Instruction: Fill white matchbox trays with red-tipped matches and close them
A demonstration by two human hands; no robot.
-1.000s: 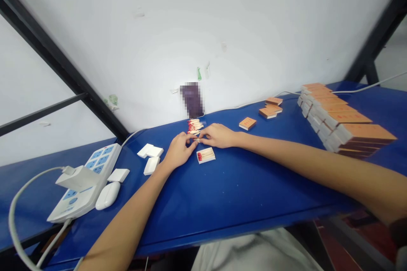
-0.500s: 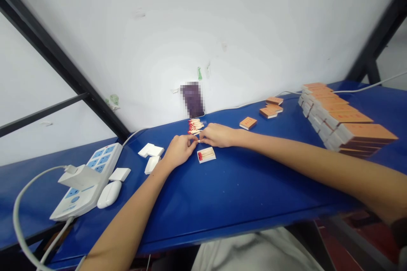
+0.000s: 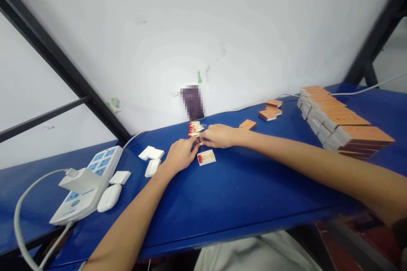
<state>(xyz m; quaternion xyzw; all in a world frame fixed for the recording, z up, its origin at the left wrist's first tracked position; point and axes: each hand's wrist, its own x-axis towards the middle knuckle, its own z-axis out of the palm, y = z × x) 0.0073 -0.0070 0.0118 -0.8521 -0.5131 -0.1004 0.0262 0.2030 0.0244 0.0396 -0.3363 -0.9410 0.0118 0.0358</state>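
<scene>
My left hand (image 3: 182, 155) and my right hand (image 3: 219, 136) meet above the blue table, fingertips pinched close together. Between them shows the pale end of a matchstick (image 3: 200, 144); how many sticks they hold is too small to tell. Just in front of the fingers lies a white matchbox tray (image 3: 208, 163), partly filled with red-headed matches lying side by side, heads to the left. Behind the fingers is a loose pile of matches (image 3: 196, 127), heads also to the left.
Several white trays (image 3: 153, 167) and a white earphone case (image 3: 110, 197) lie left, beside a power strip (image 3: 106, 163) with a plugged-in charger (image 3: 81, 179). A phone with a blurred screen (image 3: 192, 102) leans on the wall. Orange matchboxes (image 3: 269, 113) and a large stack (image 3: 346, 119) stand right.
The view has shifted slightly. My left hand has come a little closer to the matchbox tray, and both hands stay pinched together.
</scene>
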